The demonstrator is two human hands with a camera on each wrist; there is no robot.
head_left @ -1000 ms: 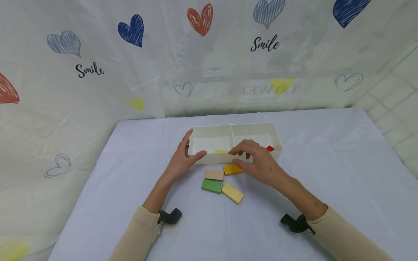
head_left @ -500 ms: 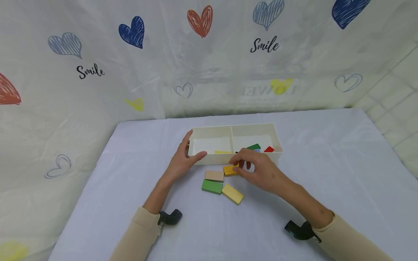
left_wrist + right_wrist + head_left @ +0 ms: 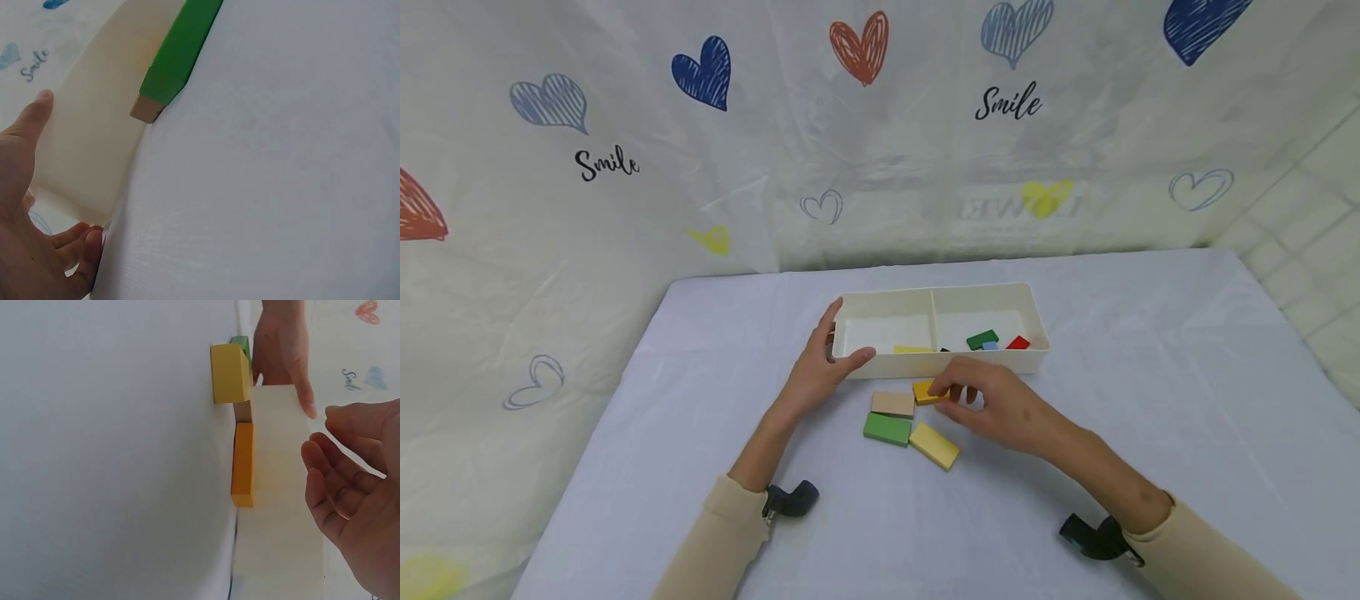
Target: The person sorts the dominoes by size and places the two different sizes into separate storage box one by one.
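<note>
1. Right hand (image 3: 1000, 404): grip released. Fingers are loosely bent, a gap is left between thumb and forefinger, and nothing is held.
2. Rectangular orange-yellow block, apparently painted wood (image 3: 242, 462): laid on the white cloth-covered surface (image 3: 925, 533), just outside the near wall of the white two-compartment box, seemingly plastic (image 3: 898, 365).
3. Key relation: the orange-yellow block is placed below the right fingertips and is partly covered by them in the head view; a clear gap is shown in the right wrist view. Its long axis is set roughly along the box wall, slightly skewed. The right hand is judged the nearer.
4. Left hand (image 3: 814, 371): the box's left end is grasped, thumb laid on the near wall, fingers around the end.
5. Remaining blocks on the surface: a tan rectangular one (image 3: 892, 404) is seen just left of the orange-yellow block; a green rectangular one (image 3: 887, 428) and a pale-yellow rectangular one (image 3: 934, 446) are found nearer the person. Material: wood-like.
</note>
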